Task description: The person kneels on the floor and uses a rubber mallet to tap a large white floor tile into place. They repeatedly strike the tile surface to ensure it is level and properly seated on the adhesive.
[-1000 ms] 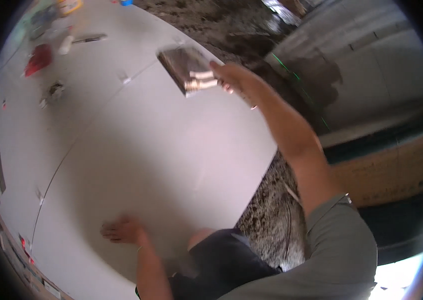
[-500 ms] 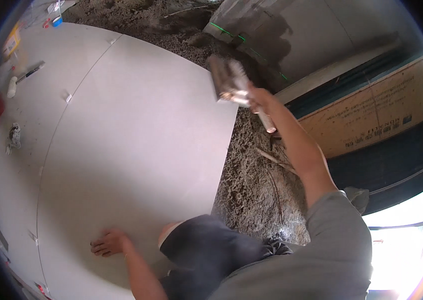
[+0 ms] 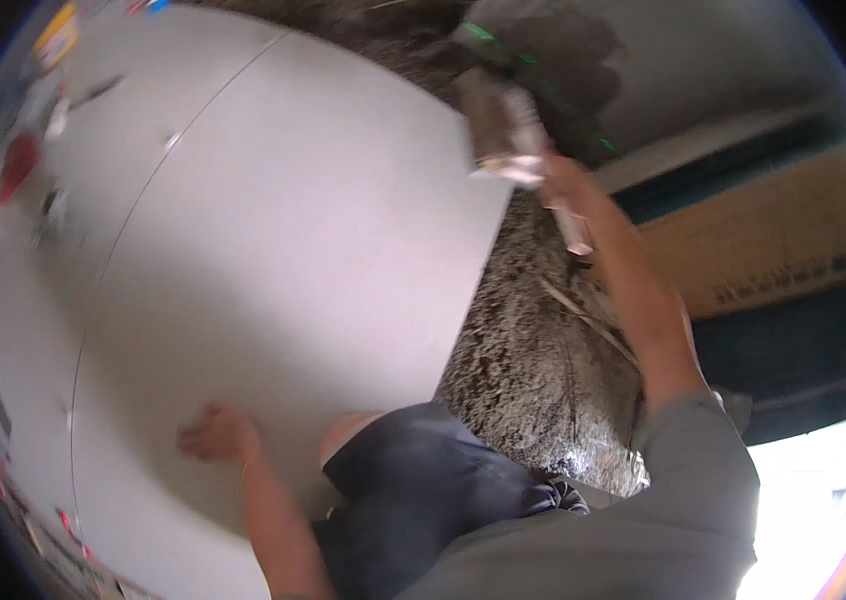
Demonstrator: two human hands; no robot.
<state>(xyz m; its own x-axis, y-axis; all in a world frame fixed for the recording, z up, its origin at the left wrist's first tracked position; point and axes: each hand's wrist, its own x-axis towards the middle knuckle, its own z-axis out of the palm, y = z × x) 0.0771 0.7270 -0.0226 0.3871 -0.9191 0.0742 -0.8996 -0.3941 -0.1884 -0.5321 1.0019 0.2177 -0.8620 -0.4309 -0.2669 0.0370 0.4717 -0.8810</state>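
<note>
- Gripping a tool (image 3: pixel 493 115) by its handle, our right hand (image 3: pixel 565 180) has its fingers wrapped round it; both are blurred.
- The tool's broad head is at the far right corner of the pale tile (image 3: pixel 293 230); whether it touches the tile, we cannot tell.
- Our left hand (image 3: pixel 221 434) lies palm down on the tile, fingers stretched out; how close together, we cannot tell for the blur.
- Near it is our knee, in dark shorts (image 3: pixel 403 470).
- Right of the tile we see rough sand (image 3: pixel 513 350), with a stick (image 3: pixel 588 315) lying on it.
- Farther right is a brown carton (image 3: pixel 773 235).
- Left of the tile runs a seam (image 3: pixel 133 220); beyond it are a red thing (image 3: pixel 18 167) and a yellow tub (image 3: pixel 56 38).
</note>
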